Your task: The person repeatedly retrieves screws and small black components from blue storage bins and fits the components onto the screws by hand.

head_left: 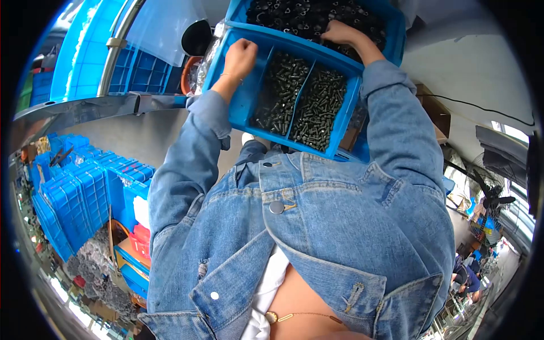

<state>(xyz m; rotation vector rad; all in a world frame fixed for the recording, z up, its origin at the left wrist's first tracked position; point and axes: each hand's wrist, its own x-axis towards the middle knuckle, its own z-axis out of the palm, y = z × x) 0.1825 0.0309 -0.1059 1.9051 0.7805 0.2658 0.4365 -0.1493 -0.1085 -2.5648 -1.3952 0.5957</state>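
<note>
My left hand [241, 58] is closed, its fingers curled over the left compartment of a blue divided tray [243, 107]. What it holds, if anything, is hidden. In the tray's other two compartments lie heaps of dark metal bolts, the middle heap [281, 93] and the right heap [320, 107]. My right hand [341, 34] reaches into a blue bin [396, 34] behind the tray. Its fingers are drawn together at the small black loop-ended parts [283, 17] there, and I cannot make out what is between them.
A metal rail [73, 109] and upright pole [116, 56] stand on the left. Blue crates [76, 198] are stacked at lower left, near a red basket [140, 241]. A black fan [490, 195] stands at right; another person [467, 277] is farther off.
</note>
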